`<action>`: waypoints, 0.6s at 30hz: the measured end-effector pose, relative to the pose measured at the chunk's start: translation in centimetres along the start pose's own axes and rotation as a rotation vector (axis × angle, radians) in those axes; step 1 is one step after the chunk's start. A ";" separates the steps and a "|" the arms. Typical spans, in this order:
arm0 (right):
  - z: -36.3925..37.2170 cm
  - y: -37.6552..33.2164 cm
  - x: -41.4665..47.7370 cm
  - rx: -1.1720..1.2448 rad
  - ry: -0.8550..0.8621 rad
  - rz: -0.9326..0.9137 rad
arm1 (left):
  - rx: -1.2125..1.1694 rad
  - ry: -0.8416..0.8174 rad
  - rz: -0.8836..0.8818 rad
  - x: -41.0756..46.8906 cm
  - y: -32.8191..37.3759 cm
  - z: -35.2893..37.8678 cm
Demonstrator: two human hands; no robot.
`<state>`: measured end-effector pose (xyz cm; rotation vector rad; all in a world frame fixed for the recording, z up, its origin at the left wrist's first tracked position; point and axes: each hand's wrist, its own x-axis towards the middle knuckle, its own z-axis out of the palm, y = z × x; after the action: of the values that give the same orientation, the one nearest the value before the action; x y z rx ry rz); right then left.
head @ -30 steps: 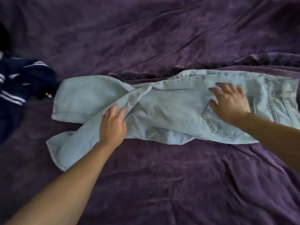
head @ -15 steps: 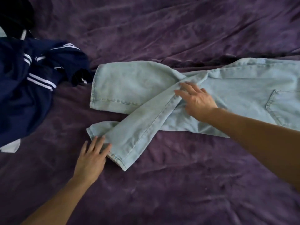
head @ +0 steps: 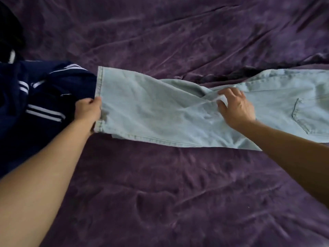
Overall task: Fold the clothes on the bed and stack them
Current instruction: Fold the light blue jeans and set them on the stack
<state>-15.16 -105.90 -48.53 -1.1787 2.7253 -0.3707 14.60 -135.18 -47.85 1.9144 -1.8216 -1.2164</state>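
Observation:
Light blue jeans [head: 160,111] lie across the purple bed, folded lengthwise, with the leg hems at the left and a back pocket showing at the right edge. My left hand [head: 88,110] grips the hem end of the legs, fingers curled round the edge. My right hand [head: 235,106] rests on the jeans near the knee area, fingers bent and pressing into a crease of denim. One leg lies on top of the other, and only a sliver of the lower leg shows at the bottom edge.
A navy garment with white stripes [head: 35,97] lies crumpled at the left, touching the jeans' hem. A dark object [head: 8,32] sits at the far left corner. The purple bedspread [head: 178,193] stretches wrinkled around everything.
My left hand took hold of the lower leg's hem and pulled it up level with the other leg, so the legs no longer cross. My right hand stayed on the knee area.

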 end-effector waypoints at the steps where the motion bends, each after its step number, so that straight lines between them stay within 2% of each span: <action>1: 0.3 0.5 -0.5 -0.034 -0.037 0.006 | 0.019 -0.052 -0.056 0.6 -0.2 1.1; 3: 1.5 1.7 -2.2 -0.124 -0.190 -0.010 | 0.022 -0.126 -0.177 0.5 -1.0 3.2; 5: 3.0 2.6 -3.8 -0.207 -0.324 -0.031 | 0.026 -0.062 -0.181 0.0 -1.8 4.6; 8: 4.0 2.2 -3.0 -0.161 -0.278 -0.058 | -0.058 -0.013 -0.121 -1.1 -2.4 5.6; 11: 4.1 1.1 1.8 -0.119 -0.254 -0.126 | -0.083 0.074 -0.037 -1.9 -2.5 4.4; 13: 3.7 1.4 5.8 -0.138 -0.382 0.018 | 0.043 0.152 0.043 -2.4 -3.0 2.9; 15: 3.3 1.4 8.2 -0.171 -0.517 0.190 | 0.139 0.169 0.038 -3.1 -3.7 2.3; 16: 3.3 1.0 8.5 -0.194 -0.504 0.189 | 0.100 0.142 -0.017 -3.2 -4.0 2.2; 18: 4.0 -0.8 7.5 -0.232 -0.296 -0.015 | -0.117 0.046 -0.214 -3.0 -3.6 2.5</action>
<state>-18.81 -112.61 -52.43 -1.1986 2.5487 0.1165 15.81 -130.82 -50.66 2.0933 -1.5179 -1.3004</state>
